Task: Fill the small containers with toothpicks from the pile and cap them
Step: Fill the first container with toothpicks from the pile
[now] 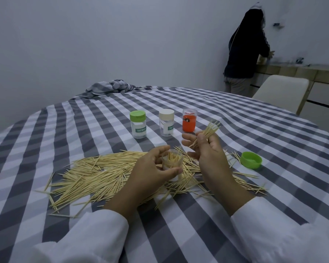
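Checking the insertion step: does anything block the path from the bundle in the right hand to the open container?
Nothing visible does. The right hand holds the toothpick bundle beside the uncapped container, which the left hand grips by its sides.

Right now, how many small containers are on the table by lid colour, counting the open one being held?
Clear container with green lid: 1
Clear container with cream lid: 1
Orange container with clear lid: 1
Open clear container in left hand: 1
Total: 4
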The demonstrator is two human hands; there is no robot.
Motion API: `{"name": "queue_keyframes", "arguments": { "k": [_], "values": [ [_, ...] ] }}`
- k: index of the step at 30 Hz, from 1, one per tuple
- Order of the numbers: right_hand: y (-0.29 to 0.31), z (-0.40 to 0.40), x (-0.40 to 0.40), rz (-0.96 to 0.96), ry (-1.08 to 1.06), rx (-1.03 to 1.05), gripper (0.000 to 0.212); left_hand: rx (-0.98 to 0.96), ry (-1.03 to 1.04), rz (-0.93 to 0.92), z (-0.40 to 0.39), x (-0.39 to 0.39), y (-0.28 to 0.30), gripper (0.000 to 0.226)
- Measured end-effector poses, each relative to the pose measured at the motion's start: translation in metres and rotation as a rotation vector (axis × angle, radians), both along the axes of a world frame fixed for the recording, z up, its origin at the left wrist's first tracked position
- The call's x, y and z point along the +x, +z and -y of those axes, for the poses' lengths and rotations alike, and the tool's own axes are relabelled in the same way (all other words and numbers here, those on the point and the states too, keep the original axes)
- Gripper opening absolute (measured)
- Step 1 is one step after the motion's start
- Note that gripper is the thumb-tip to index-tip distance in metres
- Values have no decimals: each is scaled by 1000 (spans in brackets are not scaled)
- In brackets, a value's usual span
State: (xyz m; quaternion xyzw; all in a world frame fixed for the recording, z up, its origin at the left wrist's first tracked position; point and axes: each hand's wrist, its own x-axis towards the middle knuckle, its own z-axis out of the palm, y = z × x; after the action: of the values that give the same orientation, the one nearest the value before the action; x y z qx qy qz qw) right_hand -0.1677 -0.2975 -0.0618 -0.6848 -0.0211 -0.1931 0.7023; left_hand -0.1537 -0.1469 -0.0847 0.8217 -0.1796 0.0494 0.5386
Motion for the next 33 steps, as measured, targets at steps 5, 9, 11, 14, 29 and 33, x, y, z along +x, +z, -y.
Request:
{"name": "queue_keyframes", "arguments": {
  "k": [5, 9, 11, 14, 29, 33],
  "values": [
    [-10, -8, 1, -30, 67, -75, 22, -9, -19, 1, 2, -1, 0, 71],
    [-7, -10, -3, -151, 165, -89, 25, 10, -13, 27, 0, 0, 0, 70],
    [-6, -9, -2, -155, 150, -119, 29, 13, -12, 34, 0, 0, 0, 70],
    [-5, -8, -3, -121, 104, -136, 35, 10, -15, 30, 0, 0, 0, 70],
    [-9, -6, -1, -97, -50, -350, 23, 20, 5, 45, -1, 0, 0, 69],
    [-4, -5, -3, -134, 38, -340, 18, 18, 7, 37, -1, 0, 0, 70]
  ]
}}
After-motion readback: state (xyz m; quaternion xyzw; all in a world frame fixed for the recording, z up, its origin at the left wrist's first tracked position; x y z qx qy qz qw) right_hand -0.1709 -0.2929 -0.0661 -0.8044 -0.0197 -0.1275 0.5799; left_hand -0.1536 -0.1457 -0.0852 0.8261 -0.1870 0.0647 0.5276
